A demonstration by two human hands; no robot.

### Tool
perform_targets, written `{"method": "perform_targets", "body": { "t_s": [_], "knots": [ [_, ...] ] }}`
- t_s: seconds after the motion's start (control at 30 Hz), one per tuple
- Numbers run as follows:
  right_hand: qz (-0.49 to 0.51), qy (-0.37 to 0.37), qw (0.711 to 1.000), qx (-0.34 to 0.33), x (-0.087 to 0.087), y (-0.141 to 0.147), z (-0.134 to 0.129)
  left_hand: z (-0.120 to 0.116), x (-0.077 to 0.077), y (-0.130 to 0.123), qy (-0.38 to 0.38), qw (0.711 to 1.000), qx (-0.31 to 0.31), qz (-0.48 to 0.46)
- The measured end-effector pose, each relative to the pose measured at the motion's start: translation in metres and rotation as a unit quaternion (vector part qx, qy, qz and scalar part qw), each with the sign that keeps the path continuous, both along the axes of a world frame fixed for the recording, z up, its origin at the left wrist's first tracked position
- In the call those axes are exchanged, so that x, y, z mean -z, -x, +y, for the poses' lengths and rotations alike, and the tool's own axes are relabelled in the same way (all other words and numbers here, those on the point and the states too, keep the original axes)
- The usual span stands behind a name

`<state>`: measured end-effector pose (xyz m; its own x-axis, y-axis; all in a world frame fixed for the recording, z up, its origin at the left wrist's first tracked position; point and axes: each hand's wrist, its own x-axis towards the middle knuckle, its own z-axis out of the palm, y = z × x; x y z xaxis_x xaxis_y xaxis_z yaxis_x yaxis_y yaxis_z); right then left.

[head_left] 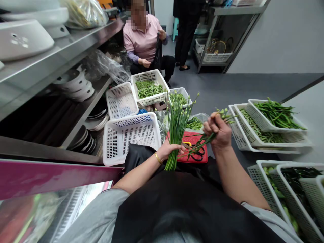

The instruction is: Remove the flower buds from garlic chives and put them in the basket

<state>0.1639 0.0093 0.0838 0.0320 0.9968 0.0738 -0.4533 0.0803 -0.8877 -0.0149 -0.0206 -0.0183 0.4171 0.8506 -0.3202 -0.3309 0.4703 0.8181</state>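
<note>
Black apron (157,209) is filling the bottom centre of the frame. Left hand (170,149), a yellow bracelet (158,158) circling its wrist, is reaching in at lower centre; its fingers are closing around the bundle of green stems (175,130), thumb lying across the front. The bundle is standing nearly upright in the middle of the frame, its budded tips fanning out above the grip and its cut ends protruding below.

Right hand (219,130) is rising right of centre, fingers curling tightly over a smaller bunch of stems (209,137); pale buds are showing past the knuckles, and thin stems are trailing down-left toward the left hand. Exact fingertip contact is being hidden by the fist.

Beneath these trailing stems, black-handled scissors (198,154) are lying on a red surface (205,157). A white basket (136,130) is sitting left of centre. Farther off, at upper centre, a basket of green pods (152,100) is resting before a seated person in pink (143,37), who is holding dark material.
</note>
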Motion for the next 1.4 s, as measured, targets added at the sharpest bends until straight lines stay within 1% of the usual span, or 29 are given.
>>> {"method": "perform_targets", "body": {
  "t_s": [0.03, 0.1, 0.13, 0.2, 0.3, 0.4, 0.57, 0.67, 0.7, 0.77, 0.83, 0.87, 0.9, 0.97, 1.07, 1.13, 1.2, 1.27, 1.33, 1.4],
  "knots": [
    [-0.018, -0.005, 1.0, -0.009, -0.003, -0.001, -0.001, 0.0, 0.002, 0.0, -0.005, 1.0, 0.003, 0.011],
    [-0.111, -0.001, 0.994, -0.022, -0.004, 0.002, 0.0, 0.0, 0.004, -0.002, -0.014, 1.0, 0.003, 0.026],
    [-0.17, 0.001, 0.985, -0.02, -0.001, 0.006, 0.001, 0.0, 0.005, -0.003, -0.019, 0.999, 0.001, 0.027],
    [-0.264, -0.007, 0.965, 0.004, 0.008, 0.016, 0.006, -0.001, 0.005, -0.006, -0.026, 0.999, 0.005, 0.023],
    [-0.328, -0.027, 0.943, 0.039, 0.022, 0.026, 0.015, -0.003, 0.004, -0.008, -0.037, 0.999, 0.014, 0.02],
    [-0.347, -0.02, 0.937, 0.022, 0.03, 0.025, 0.019, -0.004, 0.004, -0.006, -0.034, 0.999, 0.015, 0.003],
    [-0.321, 0.021, 0.947, 0.012, 0.037, 0.013, 0.022, -0.001, 0.011, 0.001, 0.017, 0.997, 0.047, -0.051],
    [-0.335, 0.008, 0.942, 0.019, 0.038, 0.009, 0.024, 0.0, 0.013, 0.002, 0.02, 0.996, 0.061, -0.059],
    [-0.341, -0.004, 0.939, 0.036, 0.036, 0.008, 0.023, 0.0, 0.013, 0.001, 0.017, 0.996, 0.062, -0.06],
    [-0.349, -0.031, 0.932, 0.096, 0.029, 0.006, 0.019, 0.0, 0.012, -0.001, 0.009, 0.997, 0.055, -0.061],
    [-0.359, -0.065, 0.918, 0.156, 0.019, 0.005, 0.012, -0.001, 0.01, -0.003, 0.005, 0.997, 0.051, -0.061],
    [-0.367, -0.08, 0.912, 0.167, 0.014, 0.006, 0.008, -0.001, 0.009, -0.004, 0.006, 0.997, 0.051, -0.061],
    [-0.378, -0.093, 0.907, 0.161, 0.011, 0.007, 0.005, -0.001, 0.008, -0.005, 0.006, 0.997, 0.051, -0.058],
    [-0.404, -0.098, 0.901, 0.12, 0.008, 0.01, 0.002, -0.002, 0.008, -0.007, 0.0, 0.998, 0.047, -0.051],
    [-0.426, -0.074, 0.898, 0.077, 0.015, 0.015, 0.006, -0.003, 0.011, -0.01, -0.019, 0.998, 0.036, -0.04],
    [-0.425, -0.053, 0.901, 0.069, 0.023, 0.017, 0.012, -0.004, 0.012, -0.01, -0.024, 0.998, 0.034, -0.037],
    [-0.407, -0.029, 0.912, 0.039, 0.029, 0.017, 0.016, -0.005, 0.012, -0.01, -0.022, 0.999, 0.034, -0.034],
    [-0.373, -0.01, 0.928, 0.005, 0.03, 0.016, 0.016, -0.004, 0.011, -0.008, -0.016, 0.999, 0.031, -0.029],
    [-0.303, 0.014, 0.953, 0.001, 0.027, 0.014, 0.013, -0.003, 0.012, -0.007, -0.003, 0.999, 0.023, -0.023],
    [-0.197, 0.043, 0.979, -0.006, 0.019, 0.01, 0.01, -0.002, 0.013, -0.007, 0.013, 1.0, 0.008, -0.015]
  ]
}}
